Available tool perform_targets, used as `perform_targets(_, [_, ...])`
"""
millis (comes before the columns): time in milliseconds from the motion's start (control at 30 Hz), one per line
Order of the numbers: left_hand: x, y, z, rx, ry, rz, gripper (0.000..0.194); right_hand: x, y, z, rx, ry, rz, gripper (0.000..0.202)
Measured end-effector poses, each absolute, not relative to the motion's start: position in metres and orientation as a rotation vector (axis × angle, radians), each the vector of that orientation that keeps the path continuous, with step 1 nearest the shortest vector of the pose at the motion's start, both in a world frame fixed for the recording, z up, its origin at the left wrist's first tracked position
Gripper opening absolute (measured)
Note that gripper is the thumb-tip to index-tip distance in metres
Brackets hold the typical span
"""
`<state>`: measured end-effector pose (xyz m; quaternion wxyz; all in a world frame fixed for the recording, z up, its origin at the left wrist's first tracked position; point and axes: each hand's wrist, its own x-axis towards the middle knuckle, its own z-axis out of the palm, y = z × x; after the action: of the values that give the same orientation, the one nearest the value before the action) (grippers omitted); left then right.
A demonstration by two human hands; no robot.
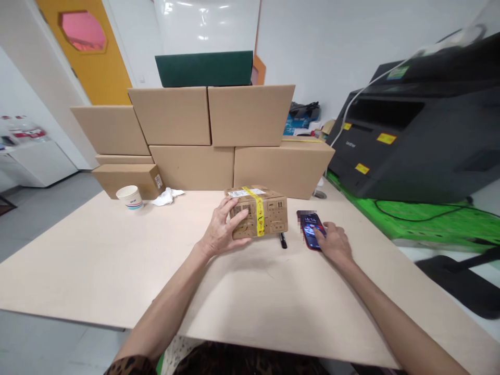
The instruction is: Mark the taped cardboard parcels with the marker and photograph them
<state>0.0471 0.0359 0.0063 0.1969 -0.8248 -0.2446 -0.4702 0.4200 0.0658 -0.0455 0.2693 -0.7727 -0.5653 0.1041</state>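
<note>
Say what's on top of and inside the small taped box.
The small taped box has a white label and yellow tape on top; anything inside is covered.

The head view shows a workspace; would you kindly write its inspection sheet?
Surface: flat, pale table.
Job's things: small brown cardboard box with yellow tape; black smartphone, screen lit.
Clutter: white paper cup, crumpled white tissue, black pen.
Hands: left hand grasps the small box; right hand touches the smartphone.
Cables: white cable running past bulky dark grey printer; thin black cable on green surface.
Surroundings: stacked large brown cardboard boxes, dark green box, yellow door.
</note>
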Motion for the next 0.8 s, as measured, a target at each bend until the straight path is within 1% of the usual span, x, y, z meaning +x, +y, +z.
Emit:
perform_targets(167, [0.045,0.037,0.004,-2.305,-0.644,-1.351,0.096,0.41,0.059,-0.032,-1.922,-1.515,0.316,0.047])
perform_targets(267, [0.041,0.036,0.001,-2.335,-0.625,-1.369,0.1,0.392,0.056,-0.019,-1.747,-1.509,0.5,0.046])
perform_targets(367, [0.036,0.031,-0.002,-2.361,-0.665,-1.379,0.097,0.362,0.051,-0.002,-1.605,-1.472,0.867,0.057])
perform_targets(433, [0.034,0.027,-0.005,-2.37,-0.673,-1.375,0.095,0.34,0.047,0.012,-1.348,-1.236,1.447,0.061])
perform_targets(500, [0.033,0.022,-0.008,-2.39,-0.639,-1.359,0.092,0.322,0.042,0.025,-1.159,-1.083,1.808,0.063])
perform_targets(533, [0.032,0.019,-0.009,-2.403,-0.614,-1.345,0.091,0.315,0.041,0.031,-1.105,-1.025,1.912,0.065])
perform_targets(633, [0.03,0.012,-0.011,-2.427,-0.566,-1.287,0.087,0.303,0.037,0.04,-0.998,-0.939,2.037,0.061])
perform_targets(800, [0.031,0.004,-0.014,-2.451,-0.526,-1.23,0.08,0.306,0.035,0.031,-0.983,-0.839,1.945,0.043])
